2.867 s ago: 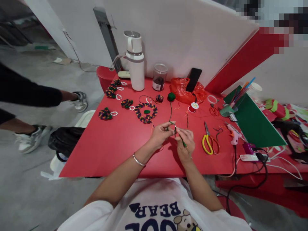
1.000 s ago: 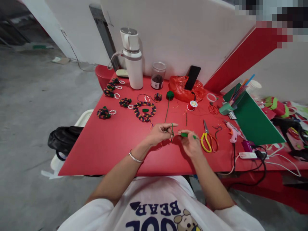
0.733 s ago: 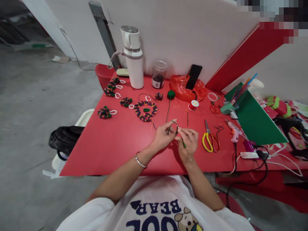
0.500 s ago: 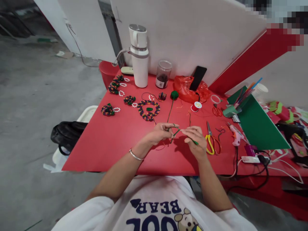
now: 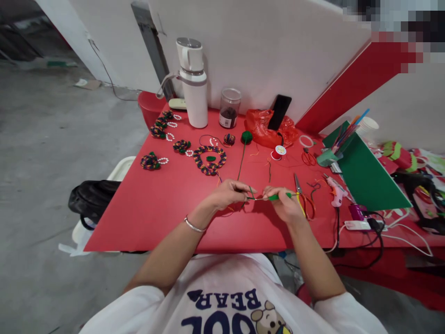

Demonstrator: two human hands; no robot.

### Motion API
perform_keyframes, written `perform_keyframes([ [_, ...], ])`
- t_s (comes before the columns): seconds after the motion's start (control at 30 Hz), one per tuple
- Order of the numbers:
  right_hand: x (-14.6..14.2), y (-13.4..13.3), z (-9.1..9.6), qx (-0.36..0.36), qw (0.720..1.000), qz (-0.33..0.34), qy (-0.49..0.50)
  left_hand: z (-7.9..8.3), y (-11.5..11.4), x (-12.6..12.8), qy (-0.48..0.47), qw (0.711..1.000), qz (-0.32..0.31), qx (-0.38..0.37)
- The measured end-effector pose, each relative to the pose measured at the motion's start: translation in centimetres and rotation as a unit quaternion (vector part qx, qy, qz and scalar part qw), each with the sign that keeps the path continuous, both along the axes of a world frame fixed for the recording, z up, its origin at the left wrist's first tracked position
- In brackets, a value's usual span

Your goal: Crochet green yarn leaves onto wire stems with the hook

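My left hand [image 5: 230,195], a silver bangle on its wrist, pinches dark green yarn [image 5: 241,160] that runs down from a green ball [image 5: 246,137]. In my right hand [image 5: 287,206] is a crochet hook with a green handle [image 5: 274,197], held nearly level. Its metal tip meets the yarn at my left fingertips, though the exact loop is too small to make out. Beyond my hands lies a multicoloured crocheted ring [image 5: 200,164] with a small green piece [image 5: 211,158] inside it.
Crocheted pieces with white bead loops [image 5: 150,161] line the left side. Scissors [image 5: 306,204], a glue gun [image 5: 336,192] and a power strip [image 5: 358,225] lie to the right. At the back stand a white bottle [image 5: 196,104], a jar [image 5: 229,109] and a phone [image 5: 280,112] by a red bag.
My right hand has turned the crochet hook from slanting to nearly level, its handle now showing above the fingers. The whole view has shifted slightly.
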State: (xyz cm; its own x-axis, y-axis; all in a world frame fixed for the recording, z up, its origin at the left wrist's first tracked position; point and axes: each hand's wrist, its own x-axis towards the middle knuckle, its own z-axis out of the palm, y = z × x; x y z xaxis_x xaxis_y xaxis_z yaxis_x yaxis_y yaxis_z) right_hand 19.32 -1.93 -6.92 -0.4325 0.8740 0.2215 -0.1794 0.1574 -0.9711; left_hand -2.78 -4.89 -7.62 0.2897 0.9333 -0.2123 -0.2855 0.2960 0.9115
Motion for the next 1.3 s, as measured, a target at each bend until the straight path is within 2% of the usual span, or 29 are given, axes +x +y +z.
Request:
perform_keyframes([
  [0.07, -1.8, -1.1, -2.1, -0.1, 0.993, -0.044, 0.051, -0.2, 0.1, 0.8, -0.006, 1.0, 0.027, 0.008],
  [0.13, -3.4, -2.3, -3.4, -0.11, 0.984, -0.124, 0.064, -0.5, 0.1, 1.4, 0.001, 0.996, 0.082, 0.031],
  [0.2, -4.3, -3.1, -3.6, -0.024, 0.974, -0.226, 0.013, -0.8, 0.1, 1.9, 0.049, 0.988, 0.134, 0.061],
  [0.27, -4.6, -3.5, -3.0, 0.112, 0.949, -0.278, -0.095, -1.1, 0.0, 2.2, 0.096, 0.979, 0.153, 0.089],
  [0.37, -4.3, -3.4, -2.0, 0.292, 0.882, -0.297, -0.22, -1.2, -0.2, 2.5, 0.111, 0.975, 0.161, 0.108],
  [0.43, -4.2, -3.2, -1.8, 0.36, 0.845, -0.313, -0.242, -1.0, -0.3, 2.6, 0.074, 0.981, 0.157, 0.089],
  [0.47, -4.1, -3.1, -1.8, 0.379, 0.835, -0.317, -0.242, -0.8, -0.3, 2.6, 0.049, 0.985, 0.15, 0.074],
  [0.53, -4.0, -2.8, -1.8, 0.391, 0.838, -0.303, -0.232, -0.4, -0.3, 2.4, 0.011, 0.989, 0.134, 0.052],
  [0.67, -3.6, -2.1, -1.3, 0.379, 0.871, -0.211, -0.231, 0.0, -0.2, 2.0, 0.006, 0.99, 0.136, 0.047],
  [0.73, -3.5, -1.9, -1.1, 0.393, 0.856, -0.212, -0.26, 0.1, -0.2, 2.1, 0.01, 0.989, 0.143, 0.047],
  [0.83, -3.7, -2.1, -1.5, 0.445, 0.803, -0.271, -0.289, 0.2, -0.3, 2.4, -0.036, 0.99, 0.134, 0.021],
  [0.87, -3.8, -2.2, -1.7, 0.456, 0.793, -0.283, -0.288, 0.3, -0.3, 2.3, -0.06, 0.99, 0.125, 0.006],
  [0.9, -3.8, -2.3, -1.8, 0.457, 0.793, -0.287, -0.283, 0.3, -0.3, 2.2, -0.079, 0.991, 0.111, -0.011],
  [0.97, -3.6, -2.2, -1.7, 0.434, 0.817, -0.265, -0.271, 0.3, -0.2, 1.8, -0.094, 0.992, 0.077, -0.038],
  [1.07, -2.4, -1.1, -0.7, 0.371, 0.875, -0.162, -0.267, 0.2, -0.1, 0.6, -0.08, 0.995, 0.039, -0.044],
  [1.13, -1.2, 0.0, 0.4, 0.338, 0.895, -0.093, -0.275, 0.1, 0.0, -0.1, -0.076, 0.996, 0.015, -0.037],
  [1.3, 1.2, 1.7, 2.6, 0.33, 0.896, 0.004, -0.298, 0.2, 0.2, -1.1, -0.047, 0.999, -0.011, -0.021],
])
